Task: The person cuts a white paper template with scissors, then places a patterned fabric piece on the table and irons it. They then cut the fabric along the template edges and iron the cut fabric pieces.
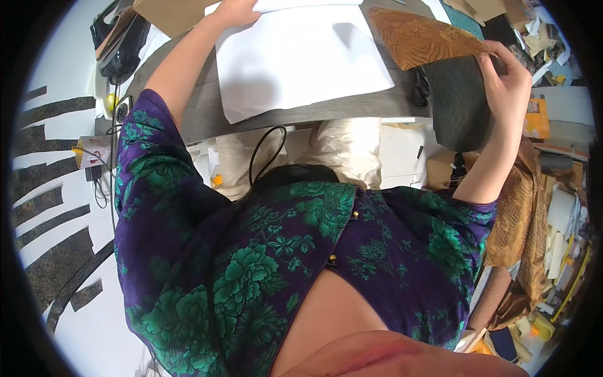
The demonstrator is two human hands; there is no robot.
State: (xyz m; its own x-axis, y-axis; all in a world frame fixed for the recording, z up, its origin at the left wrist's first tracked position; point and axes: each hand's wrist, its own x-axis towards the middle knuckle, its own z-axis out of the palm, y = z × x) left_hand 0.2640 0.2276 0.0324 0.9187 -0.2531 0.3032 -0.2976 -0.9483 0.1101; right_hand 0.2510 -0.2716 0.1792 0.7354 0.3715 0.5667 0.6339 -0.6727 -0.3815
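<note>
Hands: well apart, one at each side of the white sheet.
Left hand [237, 11]: at the far left corner of the sheet, touching it; the upper picture edge cuts it off, so whether the fingers grip cannot be told.
Right hand [512, 74]: right of the sheet, thumb and fingers pinched on the right-hand tip of the fabric piece.
Fabric piece [427, 39]: golden brown, wavy pattern, roughly wedge-shaped; right of the sheet, its left end near the sheet's far right corner.
White sheet [308, 72]: plain, lying on the tabletop, shadows across its surface.
Tabletop [196, 97]: grey wood grain, curved near edge, beneath the sheet.
Black-handled tool [419, 89]: right of the sheet, just beside the dark panel; kind unclear.
Dark panel [461, 103]: greenish black, right of the sheet, below the fabric piece.
Cream cloth [348, 151]: nearer the person than the sheet, below tabletop level.
Black cable [252, 160]: looped, also on the sheet's near side.
Brown cloth [518, 213]: patterned, draped, well to the right of the sheet.
Dark strips [55, 257]: patterned, several, on a white surface well left of the sheet.
</note>
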